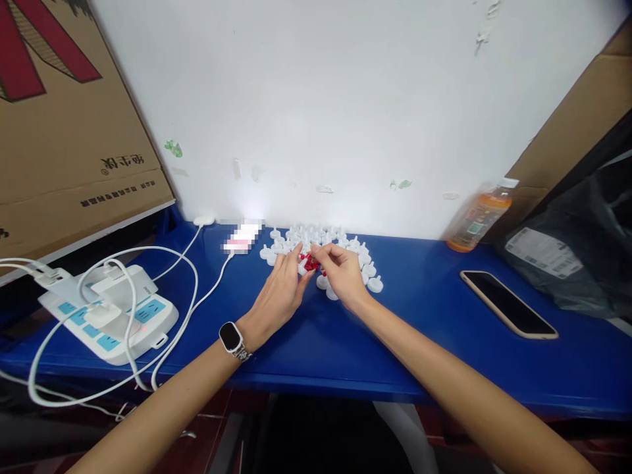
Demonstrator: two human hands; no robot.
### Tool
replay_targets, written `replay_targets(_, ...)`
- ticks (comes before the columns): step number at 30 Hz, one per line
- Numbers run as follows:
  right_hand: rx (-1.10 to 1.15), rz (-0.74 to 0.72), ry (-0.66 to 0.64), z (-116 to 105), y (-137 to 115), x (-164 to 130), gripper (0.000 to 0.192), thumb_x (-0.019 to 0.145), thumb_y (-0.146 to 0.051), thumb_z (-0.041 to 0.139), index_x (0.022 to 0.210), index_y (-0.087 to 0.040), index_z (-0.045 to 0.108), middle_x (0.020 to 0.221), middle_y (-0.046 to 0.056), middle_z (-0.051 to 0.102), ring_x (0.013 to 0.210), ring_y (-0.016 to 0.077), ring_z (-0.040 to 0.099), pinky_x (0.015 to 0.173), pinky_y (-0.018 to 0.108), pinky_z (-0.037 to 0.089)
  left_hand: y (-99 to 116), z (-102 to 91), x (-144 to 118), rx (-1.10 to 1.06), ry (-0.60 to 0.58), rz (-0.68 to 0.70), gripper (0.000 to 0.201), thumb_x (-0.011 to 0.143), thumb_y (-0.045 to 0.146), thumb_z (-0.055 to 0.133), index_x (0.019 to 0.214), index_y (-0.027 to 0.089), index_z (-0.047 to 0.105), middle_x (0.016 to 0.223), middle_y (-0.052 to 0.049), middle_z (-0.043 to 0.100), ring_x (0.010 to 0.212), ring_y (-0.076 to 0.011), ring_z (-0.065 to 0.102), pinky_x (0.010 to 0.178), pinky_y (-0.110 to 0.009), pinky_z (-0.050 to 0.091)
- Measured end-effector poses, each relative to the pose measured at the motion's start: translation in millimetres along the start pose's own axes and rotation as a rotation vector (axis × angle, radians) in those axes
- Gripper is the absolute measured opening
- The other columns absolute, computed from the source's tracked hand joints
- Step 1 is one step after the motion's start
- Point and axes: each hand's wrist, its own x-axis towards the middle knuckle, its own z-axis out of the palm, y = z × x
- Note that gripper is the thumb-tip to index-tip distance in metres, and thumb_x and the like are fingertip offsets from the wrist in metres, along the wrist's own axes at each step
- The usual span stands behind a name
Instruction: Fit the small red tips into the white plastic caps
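Note:
Both hands meet over the middle of the blue table [316,355]. My left hand [279,289], with a watch [230,337] on its wrist, has its fingers closed around a small white plastic piece [303,267]. Small red pieces [311,262] show between the two hands; their exact kind is too small to tell. The thumb and forefinger of my right hand [343,271] are pinched together right beside the red pieces, and what they grip is hidden. Around and behind the hands lie several round white plastic pieces [375,284] with short pointed stems.
A white power strip [165,322] with looping cables [195,289] lies at left, before a cardboard box [74,145]. A blurred-out lit device [244,234] stands by the white wall [316,118]. At right are an orange drink bottle [481,217], a phone [508,304] and a dark plastic bag [582,230].

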Motion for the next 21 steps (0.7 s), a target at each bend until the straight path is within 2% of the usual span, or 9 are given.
replay_targets(5, 0.019, -0.019, -0.037, -2.1, -4.9, 1.8, 0.043, 0.078, -0.058, 0.072, 0.062, -0.020, 0.059, 0.064, -0.001, 0.058, 0.059, 0.0117, 0.052, 0.058, 0.027, 0.044, 1.5, 0.5, 1.2, -0.059, -0.001, 0.011, 0.055, 0.105, 0.037, 0.036, 0.151, 0.011, 0.023, 0.131, -0.020, 0.054, 0.118, -0.0307, 0.053, 0.096, -0.048, 0.052)
replay_targets(9, 0.017, -0.017, -0.124, -8.2, -4.9, 5.7, 0.035, 0.072, -0.050, 0.080, 0.072, -0.020, 0.062, 0.070, 0.001, 0.066, 0.063, 0.0140, 0.059, 0.059, 0.028, 0.046, -1.0, 0.2, 1.7, -0.052, -0.025, 0.023, 0.059, 0.104, 0.040, 0.038, 0.154, 0.014, 0.021, 0.126, -0.018, 0.056, 0.114, -0.0291, 0.054, 0.096, -0.048, 0.051)
replay_targets(12, -0.003, -0.012, -0.120, -13.9, -3.1, 8.2, 0.032, 0.071, -0.046, 0.080, 0.076, -0.020, 0.061, 0.069, 0.001, 0.066, 0.064, 0.0153, 0.061, 0.060, 0.029, 0.047, -3.6, -5.6, 2.2, -0.009, -0.056, 0.038, 0.064, 0.101, 0.044, 0.047, 0.154, 0.017, 0.024, 0.125, -0.016, 0.057, 0.113, -0.0291, 0.054, 0.098, -0.049, 0.049)
replay_targets(14, -0.114, -0.051, -0.106, -18.0, -3.2, 8.2, 0.027, 0.075, -0.043, 0.076, 0.078, -0.020, 0.064, 0.072, 0.002, 0.068, 0.065, 0.0153, 0.060, 0.063, 0.030, 0.047, -7.2, -13.6, 3.3, 0.024, -0.061, 0.044, 0.061, 0.097, 0.046, 0.054, 0.149, 0.019, 0.036, 0.125, -0.013, 0.058, 0.115, -0.0293, 0.053, 0.102, -0.049, 0.045)
replay_targets(17, -0.396, -0.141, -0.142, -23.0, -4.9, 5.3, 0.015, 0.082, -0.035, 0.070, 0.081, -0.020, 0.068, 0.080, 0.002, 0.070, 0.073, 0.0162, 0.060, 0.069, 0.031, 0.045, -18.2, -26.2, 5.9, 0.055, -0.019, -0.016, 0.037, 0.098, 0.043, 0.052, 0.127, 0.021, 0.056, 0.119, -0.008, 0.060, 0.113, -0.0268, 0.054, 0.102, -0.045, 0.044)
replay_targets(19, -0.569, -0.200, -0.245, -24.8, -5.2, 2.9, 0.008, 0.084, -0.029, 0.068, 0.081, -0.022, 0.070, 0.082, 0.002, 0.071, 0.079, 0.0173, 0.059, 0.077, 0.033, 0.043, -27.9, -30.9, 6.5, 0.079, 0.017, -0.091, 0.030, 0.097, 0.041, 0.053, 0.117, 0.020, 0.059, 0.111, -0.007, 0.061, 0.108, -0.0255, 0.056, 0.099, -0.043, 0.046)
replay_targets(21, -0.717, -0.260, -0.361, -26.5, -4.3, 1.8, 0.005, 0.085, -0.023, 0.066, 0.081, -0.023, 0.070, 0.082, 0.001, 0.071, 0.083, 0.0182, 0.058, 0.085, 0.036, 0.039, -36.4, -31.4, 5.6, 0.114, -0.021, -0.145, 0.028, 0.094, 0.042, 0.056, 0.108, 0.019, 0.061, 0.105, -0.007, 0.061, 0.105, -0.0258, 0.057, 0.096, -0.043, 0.047)
